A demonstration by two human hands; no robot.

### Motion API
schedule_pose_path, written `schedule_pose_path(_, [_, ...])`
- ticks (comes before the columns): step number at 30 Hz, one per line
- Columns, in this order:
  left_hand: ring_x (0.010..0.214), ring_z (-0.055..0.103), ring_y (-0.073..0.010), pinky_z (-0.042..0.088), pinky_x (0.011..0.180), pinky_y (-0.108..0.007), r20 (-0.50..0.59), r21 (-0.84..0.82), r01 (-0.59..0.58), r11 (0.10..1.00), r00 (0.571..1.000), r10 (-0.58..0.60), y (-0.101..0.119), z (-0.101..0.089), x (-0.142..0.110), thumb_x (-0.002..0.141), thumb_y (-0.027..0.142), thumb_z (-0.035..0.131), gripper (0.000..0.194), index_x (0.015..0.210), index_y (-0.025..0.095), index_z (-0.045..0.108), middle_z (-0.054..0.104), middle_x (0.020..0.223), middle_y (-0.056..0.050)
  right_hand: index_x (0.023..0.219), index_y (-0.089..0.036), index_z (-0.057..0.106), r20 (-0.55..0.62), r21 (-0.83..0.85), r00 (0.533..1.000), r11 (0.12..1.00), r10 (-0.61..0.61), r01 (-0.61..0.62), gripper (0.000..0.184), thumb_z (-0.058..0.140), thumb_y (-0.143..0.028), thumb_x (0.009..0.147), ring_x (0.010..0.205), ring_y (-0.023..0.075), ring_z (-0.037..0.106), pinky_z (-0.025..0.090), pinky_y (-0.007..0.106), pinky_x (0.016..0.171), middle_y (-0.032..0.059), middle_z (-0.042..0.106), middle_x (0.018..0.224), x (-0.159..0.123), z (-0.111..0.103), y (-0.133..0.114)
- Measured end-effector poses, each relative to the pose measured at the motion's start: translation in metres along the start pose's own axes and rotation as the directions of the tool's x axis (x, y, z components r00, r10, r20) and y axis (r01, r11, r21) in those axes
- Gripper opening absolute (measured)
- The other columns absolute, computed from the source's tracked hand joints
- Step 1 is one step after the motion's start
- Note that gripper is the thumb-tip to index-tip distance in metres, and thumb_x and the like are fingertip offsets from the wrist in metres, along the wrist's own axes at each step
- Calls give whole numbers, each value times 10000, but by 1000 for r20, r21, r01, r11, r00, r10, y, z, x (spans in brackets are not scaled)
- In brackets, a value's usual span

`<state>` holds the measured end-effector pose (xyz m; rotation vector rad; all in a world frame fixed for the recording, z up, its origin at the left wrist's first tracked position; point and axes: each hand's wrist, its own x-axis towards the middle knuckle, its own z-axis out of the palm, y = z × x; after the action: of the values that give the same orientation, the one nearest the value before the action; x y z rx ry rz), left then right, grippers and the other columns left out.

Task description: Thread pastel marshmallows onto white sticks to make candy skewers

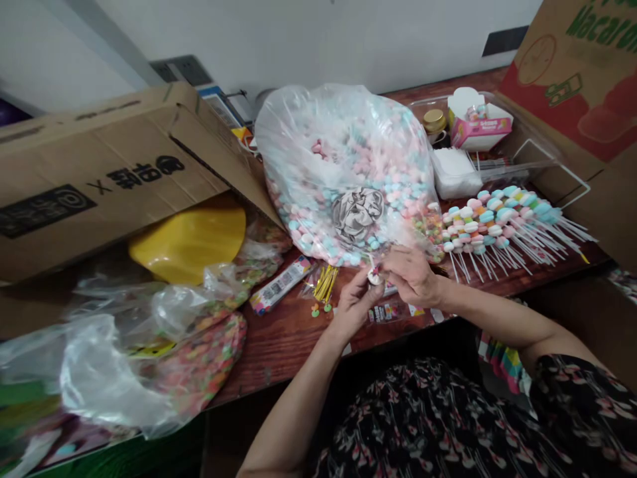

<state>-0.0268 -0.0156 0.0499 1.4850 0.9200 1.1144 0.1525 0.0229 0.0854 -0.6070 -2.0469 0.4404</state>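
My left hand and my right hand meet over the wooden table's edge, both pinching a thin white stick with a small pale candy on it. My right hand also rests against a large clear plastic bag of pastel pink, blue and white candies, knotted at the front. To the right lies a row of finished-looking skewers of stacked pastel candies, their white sticks pointing right and down. A small bundle of gold twist ties lies just left of my left hand.
A brown cardboard box lies tilted over a yellow plastic piece at left. Clear bags of multicoloured candies spill toward the front left. At the back right stand a clear tray, a gold-lidded jar, white napkins and a pink-and-white box.
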Motion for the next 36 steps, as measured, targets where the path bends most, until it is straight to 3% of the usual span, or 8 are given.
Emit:
schedule_pose_path(4, [846,649,-168,520,786,-291,1,345,-205,916,976,218,12,-18,-9,852,267,660,256,1092,183,691,720,956,-67,675,-193,521,54,392,914,834,401,-389,180,545,-249,844,589,125,441,344,274,597,-10,500,602,-8,16,-13])
schedule_pose_path(9, [865,660,-176,526,788,-304,99,776,-342,530,896,432,5,-38,-42,851,138,574,226,1049,184,673,725,943,-85,617,-203,450,594,704,477,-132,647,-698,296,699,-362,628,427,54,242,181,210,437,-92,331,453,-29,55,-34])
schedule_pose_path(12, [850,665,-183,527,783,-320,151,857,-309,412,916,372,3,-47,-88,835,130,555,242,1050,188,651,728,924,-81,676,-194,497,781,567,328,-381,532,-730,305,745,-357,608,412,42,230,138,196,420,-102,346,443,-53,77,-56])
schedule_pose_path(17, [775,659,-147,523,743,-256,-203,887,140,440,974,98,12,-84,-202,848,210,573,144,971,173,639,714,860,-53,943,-185,620,661,560,353,-122,662,-820,250,694,-352,773,422,54,332,143,185,423,-65,482,486,-93,72,-54])
schedule_pose_path(21, [724,665,-164,513,681,-252,-675,695,685,218,726,-129,10,-116,-320,852,343,550,236,977,173,655,720,865,-60,826,-170,654,378,652,417,82,827,-754,164,713,-312,771,458,62,390,214,197,438,-37,513,516,-100,44,-25])
schedule_pose_path(25, [637,681,-219,485,556,-264,-642,674,739,-15,575,-507,-11,-134,-368,794,375,577,202,851,217,688,714,704,-32,776,-176,660,92,734,447,243,890,-635,111,715,-269,753,444,63,386,226,205,435,-44,498,495,-92,12,-4])
schedule_pose_path(30, [850,691,-198,527,801,-306,-231,942,222,251,973,8,-17,-99,-238,846,283,621,244,1077,221,666,732,1006,-61,786,-196,632,-282,718,416,477,865,-507,102,683,-281,760,445,59,370,228,195,431,-64,477,510,-88,-14,16])
schedule_pose_path(36, [958,596,-260,527,775,-373,471,869,-448,207,879,-73,-8,25,-42,809,172,587,356,1160,121,615,650,1085,-140,840,-204,648,-314,283,620,694,719,-662,135,559,-297,883,532,106,497,408,250,553,-26,573,600,-109,-24,-3])
